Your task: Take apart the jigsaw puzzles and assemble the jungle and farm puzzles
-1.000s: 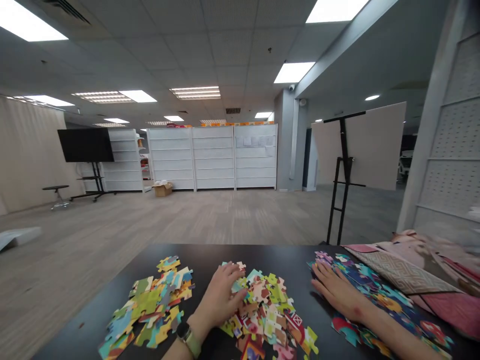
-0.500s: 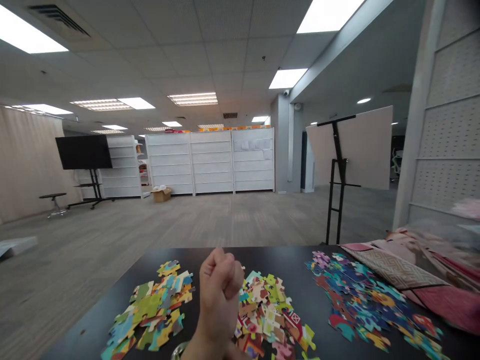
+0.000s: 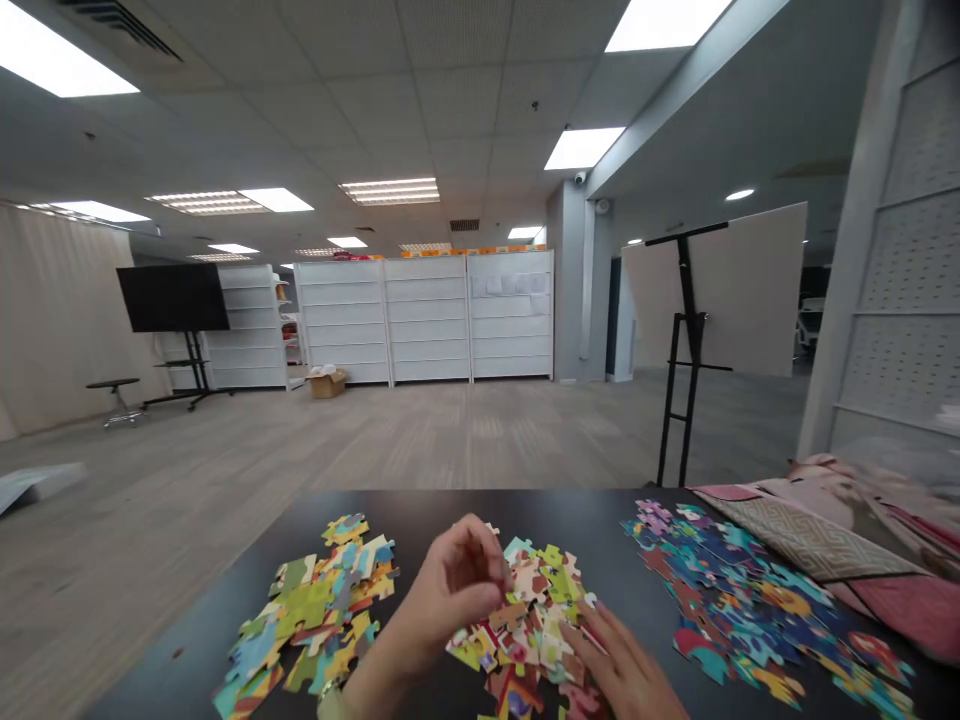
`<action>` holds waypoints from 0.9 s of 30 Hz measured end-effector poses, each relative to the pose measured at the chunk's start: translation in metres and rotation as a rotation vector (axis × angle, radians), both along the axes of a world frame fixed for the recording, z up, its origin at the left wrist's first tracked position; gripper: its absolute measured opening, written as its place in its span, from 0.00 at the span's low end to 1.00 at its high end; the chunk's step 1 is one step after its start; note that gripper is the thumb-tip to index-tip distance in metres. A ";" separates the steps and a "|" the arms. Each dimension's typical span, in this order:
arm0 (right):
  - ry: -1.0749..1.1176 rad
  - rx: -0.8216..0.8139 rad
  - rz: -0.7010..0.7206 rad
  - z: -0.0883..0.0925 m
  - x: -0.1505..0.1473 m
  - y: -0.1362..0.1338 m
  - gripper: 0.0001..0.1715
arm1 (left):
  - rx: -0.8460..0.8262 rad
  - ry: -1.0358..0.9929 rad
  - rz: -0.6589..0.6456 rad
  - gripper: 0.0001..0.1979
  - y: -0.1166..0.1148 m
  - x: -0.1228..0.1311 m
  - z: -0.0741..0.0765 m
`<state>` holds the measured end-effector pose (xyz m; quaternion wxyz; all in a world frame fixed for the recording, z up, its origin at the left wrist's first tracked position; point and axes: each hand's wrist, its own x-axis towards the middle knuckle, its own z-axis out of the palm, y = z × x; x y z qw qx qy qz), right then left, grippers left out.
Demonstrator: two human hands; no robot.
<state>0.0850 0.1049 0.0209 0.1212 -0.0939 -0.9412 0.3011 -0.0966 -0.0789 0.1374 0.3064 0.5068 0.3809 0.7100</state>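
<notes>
The left hand (image 3: 454,580) is curling its fingers (image 3: 480,545) together into a pinch just above the middle pile (image 3: 525,640) of jigsaw pieces; whether a piece sits between the fingertips, I cannot tell. The right hand (image 3: 622,668) is lying open with its fingers spread, the fingertips touching the pile's lower right edge. A watch (image 3: 328,700) is circling the left wrist. Left of the middle pile, a second pile (image 3: 315,610) is lying on the black table (image 3: 585,510), and right of it, a third pile (image 3: 735,600) of mostly blue pieces is spreading out. Beyond that third pile, a patterned cloth (image 3: 817,545) is lying across the table's corner.
</notes>
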 end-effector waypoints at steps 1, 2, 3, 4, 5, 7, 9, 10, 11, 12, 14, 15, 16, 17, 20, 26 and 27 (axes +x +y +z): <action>-0.074 0.080 -0.111 -0.008 0.003 0.015 0.33 | -0.149 0.264 0.111 0.20 0.001 -0.009 -0.015; -0.122 0.142 -0.120 -0.014 0.005 0.026 0.35 | -0.337 0.541 0.166 0.31 0.001 -0.017 -0.029; -0.168 0.189 -0.092 -0.016 0.005 0.034 0.36 | -0.501 0.765 0.197 0.43 0.000 -0.024 -0.042; -0.199 0.218 -0.045 -0.016 0.005 0.039 0.38 | -0.649 0.927 0.176 0.50 -0.001 -0.029 -0.052; -0.217 0.236 0.005 -0.012 0.003 0.041 0.40 | -0.730 1.026 0.165 0.53 -0.002 -0.032 -0.060; -0.222 0.254 0.061 0.004 -0.005 0.042 0.44 | -0.795 1.127 0.180 0.52 -0.007 -0.036 -0.070; -0.215 0.261 0.088 0.023 -0.016 0.041 0.45 | -0.784 1.152 0.255 0.44 -0.012 -0.037 -0.075; -0.219 0.257 0.104 0.032 -0.022 0.040 0.44 | -0.776 1.162 0.285 0.42 -0.014 -0.038 -0.078; -0.231 0.250 0.118 0.039 -0.028 0.039 0.43 | -0.774 1.173 0.296 0.41 -0.015 -0.039 -0.081; -0.241 0.242 0.126 0.044 -0.034 0.038 0.42 | -0.777 1.186 0.289 0.42 -0.015 -0.040 -0.086; -0.245 0.218 0.147 0.051 -0.041 0.032 0.42 | -0.803 1.217 0.252 0.47 -0.011 -0.041 -0.096; -0.237 0.201 0.167 0.052 -0.043 0.028 0.41 | -0.830 1.231 0.232 0.49 -0.008 -0.040 -0.101; -0.226 0.180 0.197 0.053 -0.042 0.023 0.40 | -0.863 1.241 0.216 0.50 -0.004 -0.038 -0.105; -0.215 0.158 0.231 0.052 -0.039 0.019 0.40 | -0.879 1.251 0.202 0.51 0.000 -0.034 -0.107; -0.169 0.143 0.298 0.042 -0.024 0.011 0.48 | -0.772 1.263 0.179 0.53 0.013 -0.016 -0.103; -0.200 0.211 0.204 0.024 0.001 0.016 0.53 | -0.662 1.249 0.385 0.42 0.042 -0.002 -0.069; -0.228 0.210 0.183 0.026 0.003 0.019 0.51 | -0.684 1.241 0.405 0.41 0.045 -0.006 -0.065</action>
